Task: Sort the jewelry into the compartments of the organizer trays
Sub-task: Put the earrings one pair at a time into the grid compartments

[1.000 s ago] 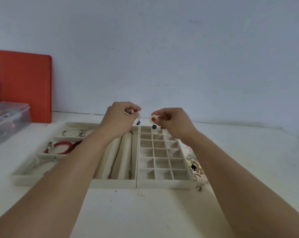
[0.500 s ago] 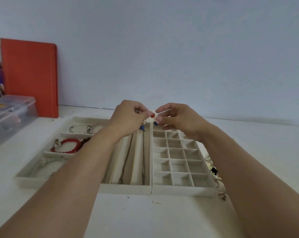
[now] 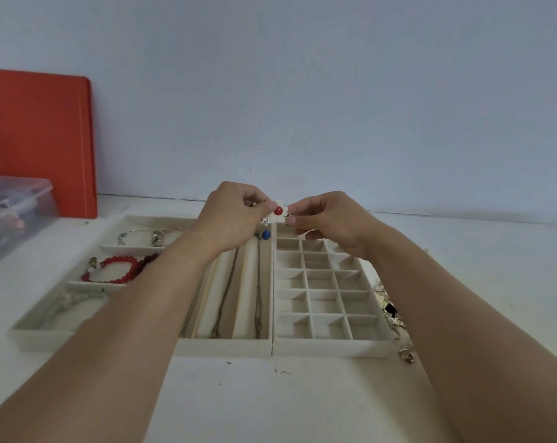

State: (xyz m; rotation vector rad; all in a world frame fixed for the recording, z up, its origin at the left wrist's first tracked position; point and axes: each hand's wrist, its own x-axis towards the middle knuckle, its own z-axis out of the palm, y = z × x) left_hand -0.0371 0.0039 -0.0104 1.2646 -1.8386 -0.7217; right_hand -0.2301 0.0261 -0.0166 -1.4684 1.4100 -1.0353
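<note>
No text, label, brand, number or sign could be read anywhere. The orange board (image 3: 40, 145) leaning on the wall was plain, the clear plastic box (image 3: 13, 212) showed only blurred colours inside, and the pale organizer trays (image 3: 270, 350) carried no printing.

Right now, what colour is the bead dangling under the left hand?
Blue bead, hanging below the left hand; seen in the head view.

White tabletop (image 3: 270, 404), wall behind.
On it: two cream compartment trays (image 3: 226, 350) touching side by side, loose metal jewelry pile (image 3: 395, 318) at right tray's edge, clear plastic box (image 3: 12, 212) far left, orange board (image 3: 40, 139) upright against wall.
</note>
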